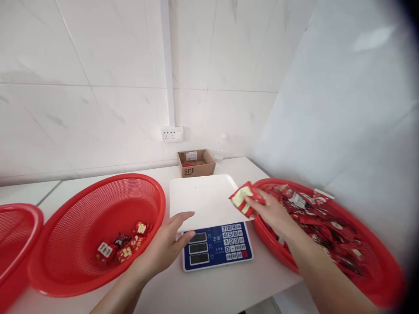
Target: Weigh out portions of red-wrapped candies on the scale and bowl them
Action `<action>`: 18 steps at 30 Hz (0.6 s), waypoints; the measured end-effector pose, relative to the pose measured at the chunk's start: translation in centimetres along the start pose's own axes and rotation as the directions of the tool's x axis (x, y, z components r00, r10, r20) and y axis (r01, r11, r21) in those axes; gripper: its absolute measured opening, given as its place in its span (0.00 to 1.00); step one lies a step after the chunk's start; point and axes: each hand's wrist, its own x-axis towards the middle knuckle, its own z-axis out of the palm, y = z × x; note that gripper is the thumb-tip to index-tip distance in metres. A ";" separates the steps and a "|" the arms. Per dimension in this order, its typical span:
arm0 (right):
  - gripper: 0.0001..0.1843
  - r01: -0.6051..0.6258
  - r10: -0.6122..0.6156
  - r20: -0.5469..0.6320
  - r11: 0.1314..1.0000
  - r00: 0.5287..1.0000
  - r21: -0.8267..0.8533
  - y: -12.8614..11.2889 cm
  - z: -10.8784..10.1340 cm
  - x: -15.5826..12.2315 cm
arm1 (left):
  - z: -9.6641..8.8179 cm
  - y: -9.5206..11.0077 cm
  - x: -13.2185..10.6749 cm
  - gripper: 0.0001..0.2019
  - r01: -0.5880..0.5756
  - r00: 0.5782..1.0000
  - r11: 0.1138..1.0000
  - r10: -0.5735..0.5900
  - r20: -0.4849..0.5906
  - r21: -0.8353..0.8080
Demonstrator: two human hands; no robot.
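One red-and-cream plastic packet (pixel 242 198) pinched by right hand (pixel 271 210), corner pointing left (long axis unclear), left hand (pixel 165 242) spread, three red plastic baskets (pixel 121 209)

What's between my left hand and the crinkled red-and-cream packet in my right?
Head view: the flat white tray of the blue-panelled electronic scale, bare there, lies between your left hand and the packet.

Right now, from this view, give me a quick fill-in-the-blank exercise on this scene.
The left hand is empty, while a red-and-cream packet is held in the ____.
The keypad panel of the scale is mainly coloured ____.
Behind the scale, a cardboard box stands beside a clear ____.

Missing words: right hand; blue; bottle.
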 end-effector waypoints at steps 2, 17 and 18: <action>0.22 0.059 -0.074 0.222 0.996 0.972 0.073 -1.7 3.7 -1.0 | 0.8 0.5 0.6 0.26 -0.023 1.000 0.995 0.022 -0.010 -0.102; 0.20 0.099 -0.086 0.173 0.993 0.981 -0.067 0.2 1.3 -0.4 | 0.0 -1.4 1.9 0.28 0.073 0.985 0.987 -0.093 -0.145 -0.141; 0.19 0.101 -0.085 0.093 0.978 0.992 -0.183 0.9 -0.5 -0.2 | 0.1 -1.8 2.0 0.27 0.065 0.983 0.998 -0.064 -0.170 -0.004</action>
